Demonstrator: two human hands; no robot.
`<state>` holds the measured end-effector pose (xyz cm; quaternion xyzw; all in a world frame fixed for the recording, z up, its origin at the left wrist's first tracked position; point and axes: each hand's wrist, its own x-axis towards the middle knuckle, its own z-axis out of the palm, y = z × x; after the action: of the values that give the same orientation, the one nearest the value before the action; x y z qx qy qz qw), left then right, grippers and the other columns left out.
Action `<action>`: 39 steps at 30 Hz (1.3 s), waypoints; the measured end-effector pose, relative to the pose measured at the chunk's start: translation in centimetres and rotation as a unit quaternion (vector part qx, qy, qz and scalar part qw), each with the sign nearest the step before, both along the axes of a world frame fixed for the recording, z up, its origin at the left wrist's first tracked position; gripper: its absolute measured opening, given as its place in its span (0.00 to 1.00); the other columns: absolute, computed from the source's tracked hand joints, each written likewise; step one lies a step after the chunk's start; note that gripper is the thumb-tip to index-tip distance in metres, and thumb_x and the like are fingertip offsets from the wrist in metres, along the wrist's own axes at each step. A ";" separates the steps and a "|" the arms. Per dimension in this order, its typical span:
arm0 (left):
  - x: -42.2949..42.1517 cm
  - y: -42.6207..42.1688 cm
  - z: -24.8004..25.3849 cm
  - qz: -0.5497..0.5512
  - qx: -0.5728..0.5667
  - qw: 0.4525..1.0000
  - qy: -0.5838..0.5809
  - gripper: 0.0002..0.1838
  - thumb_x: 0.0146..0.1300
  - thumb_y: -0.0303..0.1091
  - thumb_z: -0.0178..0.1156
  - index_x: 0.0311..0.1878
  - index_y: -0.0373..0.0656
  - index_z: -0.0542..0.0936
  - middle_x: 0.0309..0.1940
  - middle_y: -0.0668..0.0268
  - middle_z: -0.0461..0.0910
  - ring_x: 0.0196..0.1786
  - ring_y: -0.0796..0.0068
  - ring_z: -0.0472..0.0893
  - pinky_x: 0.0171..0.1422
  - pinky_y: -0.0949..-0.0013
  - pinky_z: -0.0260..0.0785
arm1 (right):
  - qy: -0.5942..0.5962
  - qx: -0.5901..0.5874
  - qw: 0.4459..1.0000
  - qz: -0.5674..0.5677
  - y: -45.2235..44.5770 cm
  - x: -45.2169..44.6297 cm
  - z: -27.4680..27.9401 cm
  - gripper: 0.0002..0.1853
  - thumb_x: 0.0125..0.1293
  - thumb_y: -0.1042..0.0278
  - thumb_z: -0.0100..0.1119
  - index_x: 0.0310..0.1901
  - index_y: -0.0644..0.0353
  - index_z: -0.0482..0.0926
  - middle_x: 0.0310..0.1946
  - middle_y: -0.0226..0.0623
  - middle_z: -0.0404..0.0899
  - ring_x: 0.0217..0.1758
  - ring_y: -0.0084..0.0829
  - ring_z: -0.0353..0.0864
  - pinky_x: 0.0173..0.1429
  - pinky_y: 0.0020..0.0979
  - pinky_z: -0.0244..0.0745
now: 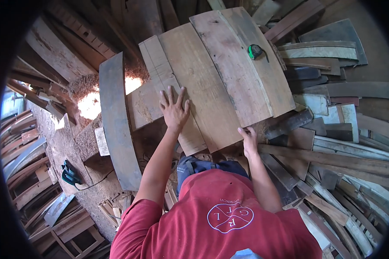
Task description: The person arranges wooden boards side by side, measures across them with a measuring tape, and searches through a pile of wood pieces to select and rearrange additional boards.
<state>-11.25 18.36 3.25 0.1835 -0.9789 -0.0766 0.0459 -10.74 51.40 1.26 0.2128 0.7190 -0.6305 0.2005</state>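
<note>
Several wide wooden boards lie side by side in front of me. My left hand [175, 109] rests flat with spread fingers on the narrow left board [160, 64], near its seam with the wide light board [199, 82]. At the near edge of the boards, my right hand [249, 140] touches the corner where the light board meets the pinkish board [233, 69]; its thumb and fingers are close together at that edge. A green and black tape measure [255, 52] sits on the rightmost board [257, 64].
A long dark board [116, 121] stands out on the left beside sawdust [88, 86]. A teal power tool [71, 174] with a cord lies at lower left. Stacked timber offcuts [333, 134] crowd the right, and more wood pieces [34, 172] fill the far left.
</note>
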 end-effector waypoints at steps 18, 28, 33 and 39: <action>-2.5 -1.8 -0.8 -0.005 0.071 0.997 0.023 0.30 0.71 0.57 0.54 0.76 0.71 0.68 0.82 0.55 0.50 0.84 0.53 0.47 0.73 0.23 0.48 | -0.063 -0.260 0.955 -0.126 -2.7 -0.8 -1.7 0.31 0.68 0.58 0.68 0.66 0.68 0.72 0.65 0.41 0.75 0.70 0.37 0.71 0.75 0.44 0.65; -1.2 0.1 0.0 0.184 0.129 0.974 0.024 0.44 0.61 0.60 0.64 0.78 0.60 0.63 0.79 0.38 0.46 0.77 0.35 0.56 0.72 0.33 0.57 | -0.046 -0.209 0.972 -0.097 -1.0 0.0 -1.7 0.29 0.69 0.55 0.66 0.65 0.62 0.74 0.62 0.37 0.76 0.66 0.35 0.72 0.70 0.38 0.65; 1.1 -0.5 2.4 0.218 0.145 0.965 -0.010 0.46 0.54 0.56 0.69 0.77 0.60 0.66 0.78 0.39 0.51 0.74 0.31 0.59 0.71 0.31 0.58 | 0.089 0.062 0.991 -0.081 4.4 1.5 -3.3 0.23 0.74 0.56 0.60 0.62 0.61 0.73 0.54 0.38 0.76 0.59 0.35 0.74 0.63 0.37 0.70; 6.9 -4.0 3.6 0.221 0.269 0.936 0.045 0.45 0.48 0.52 0.71 0.74 0.65 0.71 0.77 0.45 0.57 0.76 0.37 0.59 0.76 0.30 0.51 | 0.283 0.211 0.934 0.056 -0.2 1.6 8.2 0.22 0.71 0.59 0.62 0.59 0.65 0.75 0.50 0.42 0.79 0.53 0.35 0.79 0.64 0.38 0.72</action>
<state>-4.38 14.35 6.83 0.3967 -0.8535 -0.3334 0.0550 -9.18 51.17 9.41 0.0221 0.8732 -0.4863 -0.0255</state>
